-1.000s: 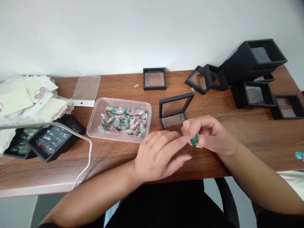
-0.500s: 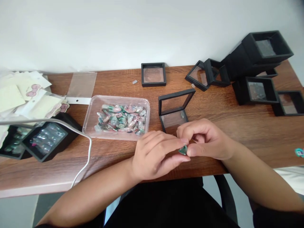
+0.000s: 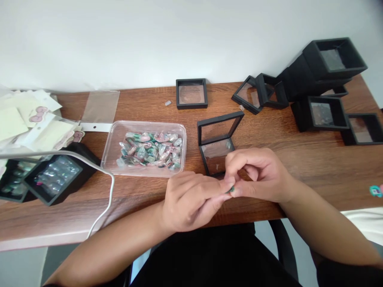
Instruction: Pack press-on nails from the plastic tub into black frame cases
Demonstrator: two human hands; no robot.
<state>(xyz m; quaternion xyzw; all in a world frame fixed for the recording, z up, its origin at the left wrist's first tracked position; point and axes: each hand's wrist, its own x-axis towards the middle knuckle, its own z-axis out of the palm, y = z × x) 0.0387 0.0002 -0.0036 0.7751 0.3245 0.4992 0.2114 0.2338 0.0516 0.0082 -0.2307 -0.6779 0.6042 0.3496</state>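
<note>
"Green piece (image 3: 230,190). Where is it?"

"Between the fingertips of both hands, over the near part of the wood-grain table (image 3: 317,167). Only a green sliver shows; the rest is hidden by fingers."

"Left hand (image 3: 190,203)?"

"Thumb and forefinger pinching the piece from its side, other fingers lying close together."

"Right hand (image 3: 260,175)?"

"Pinching too, thumb meeting bent forefinger, a gap inside the curl."

"Nearby?"

"Black frame case (image 3: 214,141) just behind the hands, opened, one half raised. Right fingers overlap its near corner in view; contact, cannot tell."

"Left of that?"

"Clear tub (image 3: 115,133), holding a heap of glossy pieces (image 3: 152,151) in green, pink and clear. Farther left, a white cable (image 3: 111,191) and filled black boxes (image 3: 55,179)."

"Far right?"

"Stacked black boxes (image 3: 314,73), near the wall."
</note>
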